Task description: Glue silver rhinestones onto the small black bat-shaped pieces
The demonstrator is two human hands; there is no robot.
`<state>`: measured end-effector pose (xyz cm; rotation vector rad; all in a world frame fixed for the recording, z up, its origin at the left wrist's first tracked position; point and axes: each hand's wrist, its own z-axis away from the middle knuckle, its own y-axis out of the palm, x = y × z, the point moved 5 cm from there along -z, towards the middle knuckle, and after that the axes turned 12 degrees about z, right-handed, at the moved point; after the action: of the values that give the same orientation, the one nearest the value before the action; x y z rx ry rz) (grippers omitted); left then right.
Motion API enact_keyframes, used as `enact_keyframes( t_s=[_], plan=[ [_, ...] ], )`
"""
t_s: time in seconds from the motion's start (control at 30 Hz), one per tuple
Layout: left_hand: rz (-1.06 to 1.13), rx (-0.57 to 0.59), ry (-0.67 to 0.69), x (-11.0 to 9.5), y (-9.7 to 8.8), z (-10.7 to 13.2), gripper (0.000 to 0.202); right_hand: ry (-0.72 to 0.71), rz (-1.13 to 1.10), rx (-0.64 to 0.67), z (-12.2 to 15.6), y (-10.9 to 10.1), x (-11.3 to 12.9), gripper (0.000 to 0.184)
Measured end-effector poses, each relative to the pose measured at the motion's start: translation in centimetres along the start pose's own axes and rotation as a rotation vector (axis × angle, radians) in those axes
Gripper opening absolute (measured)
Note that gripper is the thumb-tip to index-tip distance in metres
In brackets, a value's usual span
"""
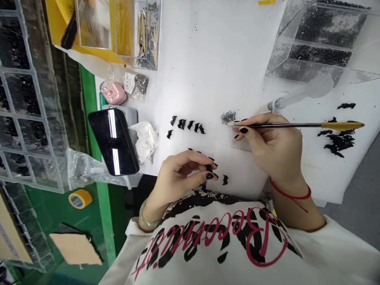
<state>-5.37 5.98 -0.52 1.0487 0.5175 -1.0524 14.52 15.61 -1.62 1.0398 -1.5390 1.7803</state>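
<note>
A: What is held by each hand?

B: By the left hand (176, 174), a small black piece (209, 168) is pinched between closed fingertips, by which it is partly hidden, close to the near edge of the white tabletop (204, 79). By the right hand (271, 142), a slim pointed tool with a black shaft and yellow end (297, 125) is gripped between thumb and curled fingers. Its tip is held at a small heap of grey glittering bits (228, 117).

A: And what is kept in the containers?

B: In the clear plastic divided box (368, 47) at the far right corner, fine dark bits are spread. In the clear rectangular box (124, 39) at the far left corner, thin wooden sticks (141, 33) are kept. In the translucent grid tray (22, 71) beyond the left edge, black pieces are sorted by compartment.

A: How is the room taken up?

B: Between the two boxes, a wide white stretch is dotted with specks. The left edge is overlapped by a glossy black phone (114, 140); near the right edge, a loose cluster of black pieces (340, 142) is gathered.

A: Any writing?

B: On the white shirt (237, 245), "Beco" can be read in pink script. On the small clear labelled bag (135, 85), the marks are too small.
</note>
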Motion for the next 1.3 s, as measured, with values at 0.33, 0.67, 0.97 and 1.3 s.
enact_keyframes(
  t_s=[0.33,0.67,0.97,1.3],
  plan=[
    [0.011,0.022,0.004,0.0,0.0,0.1,0.024,0.014,0.002,-0.022,-0.1,0.1,0.0,0.007],
    [0.023,0.042,0.002,0.0,0.1,0.2,0.030,0.000,-0.020,-0.016,-0.1,0.1,-0.1,0.005],
    [0.122,0.023,0.067,-0.3,1.5,-0.6,0.033,-0.040,-0.206,-0.017,0.2,-0.4,0.7,0.012],
    [0.189,-0.016,0.239,0.4,2.8,-2.0,0.035,-0.126,-0.505,0.040,1.6,-1.4,2.3,0.018]
  ],
)
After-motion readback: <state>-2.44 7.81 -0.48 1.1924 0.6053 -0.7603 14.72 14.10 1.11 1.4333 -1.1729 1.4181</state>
